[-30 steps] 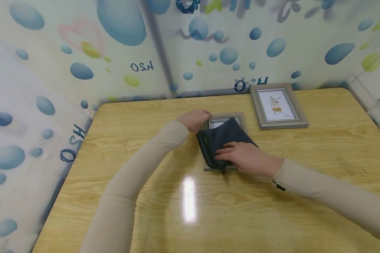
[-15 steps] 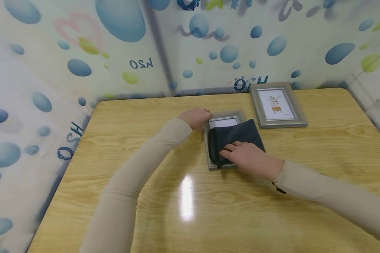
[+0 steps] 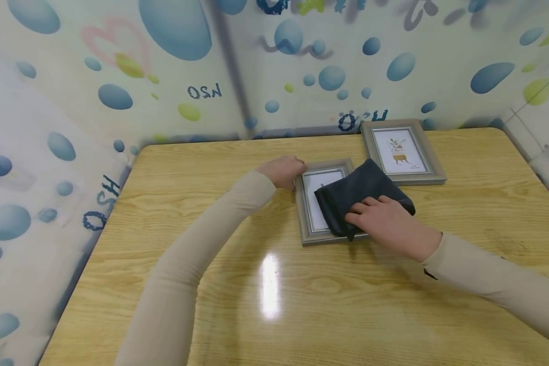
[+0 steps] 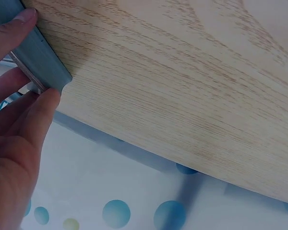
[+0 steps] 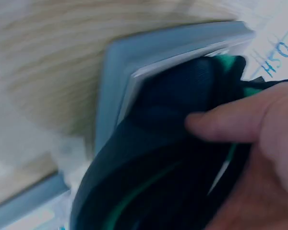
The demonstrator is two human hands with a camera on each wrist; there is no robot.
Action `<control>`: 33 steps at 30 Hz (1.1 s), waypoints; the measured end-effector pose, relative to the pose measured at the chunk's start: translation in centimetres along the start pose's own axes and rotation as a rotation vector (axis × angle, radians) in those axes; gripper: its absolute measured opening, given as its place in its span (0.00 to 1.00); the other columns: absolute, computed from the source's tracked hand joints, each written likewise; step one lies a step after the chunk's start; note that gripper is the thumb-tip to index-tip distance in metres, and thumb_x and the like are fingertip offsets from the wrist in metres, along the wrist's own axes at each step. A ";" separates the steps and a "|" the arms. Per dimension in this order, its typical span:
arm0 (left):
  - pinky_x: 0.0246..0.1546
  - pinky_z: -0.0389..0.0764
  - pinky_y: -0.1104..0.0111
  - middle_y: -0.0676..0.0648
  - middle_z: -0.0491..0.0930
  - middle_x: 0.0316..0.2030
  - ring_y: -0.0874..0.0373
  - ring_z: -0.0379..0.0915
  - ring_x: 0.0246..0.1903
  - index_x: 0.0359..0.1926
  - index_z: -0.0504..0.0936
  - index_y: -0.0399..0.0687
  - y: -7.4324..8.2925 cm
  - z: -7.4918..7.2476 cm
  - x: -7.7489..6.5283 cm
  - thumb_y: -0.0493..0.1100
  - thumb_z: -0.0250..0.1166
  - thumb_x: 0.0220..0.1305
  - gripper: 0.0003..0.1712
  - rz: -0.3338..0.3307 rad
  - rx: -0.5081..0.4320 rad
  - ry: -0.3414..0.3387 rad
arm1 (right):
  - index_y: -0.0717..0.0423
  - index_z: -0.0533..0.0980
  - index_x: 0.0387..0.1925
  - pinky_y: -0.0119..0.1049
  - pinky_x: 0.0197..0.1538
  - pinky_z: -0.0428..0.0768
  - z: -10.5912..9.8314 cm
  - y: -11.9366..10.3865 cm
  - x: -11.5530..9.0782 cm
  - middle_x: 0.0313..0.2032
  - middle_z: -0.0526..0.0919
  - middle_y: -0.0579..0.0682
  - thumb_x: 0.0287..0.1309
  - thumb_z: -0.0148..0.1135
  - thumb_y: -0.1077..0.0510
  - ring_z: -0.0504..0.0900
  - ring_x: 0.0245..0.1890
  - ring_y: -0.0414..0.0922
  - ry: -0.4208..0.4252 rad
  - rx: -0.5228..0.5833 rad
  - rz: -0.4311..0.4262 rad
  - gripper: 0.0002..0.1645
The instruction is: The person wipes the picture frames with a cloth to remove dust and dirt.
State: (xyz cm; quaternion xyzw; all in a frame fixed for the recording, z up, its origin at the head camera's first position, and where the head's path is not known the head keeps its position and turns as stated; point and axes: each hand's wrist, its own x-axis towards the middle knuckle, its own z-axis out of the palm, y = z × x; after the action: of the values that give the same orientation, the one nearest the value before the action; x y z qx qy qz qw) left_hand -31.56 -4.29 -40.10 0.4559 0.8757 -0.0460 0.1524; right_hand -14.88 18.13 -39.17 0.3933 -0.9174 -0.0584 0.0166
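Observation:
A grey picture frame point(image 3: 304, 213) lies flat on the wooden table, its white picture partly covered by a folded dark navy cloth point(image 3: 347, 190). My left hand point(image 3: 282, 171) grips the frame's upper left corner; in the left wrist view, thumb and fingers pinch the frame's edge point(image 4: 43, 60). On the frame's right half, my right hand point(image 3: 391, 223) holds the cloth against it. Green shows among the folds of the cloth point(image 5: 177, 96) in the blurred right wrist view, where the thumb lies on top. The frame's lower right corner is hidden under cloth and hand.
A second grey frame point(image 3: 432, 160) with a potted-plant print lies at the back right, close to the cloth. Behind the wooden table point(image 3: 201, 168) stands a wall point(image 3: 238, 76) patterned with blue and green drops.
My right hand has drawn the cloth rightward across the frame, turning it and uncovering the frame's left part. My left hand stays on the same corner, after a slight early shift.

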 end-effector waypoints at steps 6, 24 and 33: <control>0.38 0.74 0.62 0.45 0.80 0.37 0.54 0.72 0.34 0.41 0.80 0.38 0.1 0.1 0.0 0.33 0.71 0.52 0.14 -0.015 -0.003 0.017 | 0.57 0.77 0.51 0.45 0.43 0.79 1.0 -1.6 2.0 0.47 0.80 0.54 0.54 0.66 0.70 0.80 0.45 0.52 0.056 0.147 -0.080 0.22; 0.34 0.71 0.63 0.45 0.80 0.33 0.56 0.65 0.29 0.37 0.79 0.38 0.4 -0.4 -0.6 0.29 0.68 0.52 0.10 -0.009 -0.015 0.049 | 0.57 0.78 0.49 0.45 0.40 0.80 0.1 -1.3 -1.9 0.45 0.81 0.54 0.51 0.68 0.70 0.80 0.44 0.53 0.020 0.036 0.029 0.21; 0.33 0.70 0.64 0.45 0.79 0.33 0.56 0.68 0.30 0.41 0.81 0.39 0.7 -0.5 -0.2 0.32 0.68 0.56 0.11 -0.046 0.004 0.010 | 0.61 0.74 0.57 0.46 0.50 0.78 1.8 -3.8 1.3 0.53 0.79 0.57 0.54 0.66 0.69 0.78 0.51 0.53 0.178 0.199 -0.191 0.26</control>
State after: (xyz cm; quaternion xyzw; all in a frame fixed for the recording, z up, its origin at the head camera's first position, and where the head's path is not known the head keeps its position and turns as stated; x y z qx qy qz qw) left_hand -31.00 -3.95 -39.56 0.4364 0.8865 -0.0490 0.1461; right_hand -13.13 14.76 -41.45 0.4822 -0.8719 0.0664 0.0530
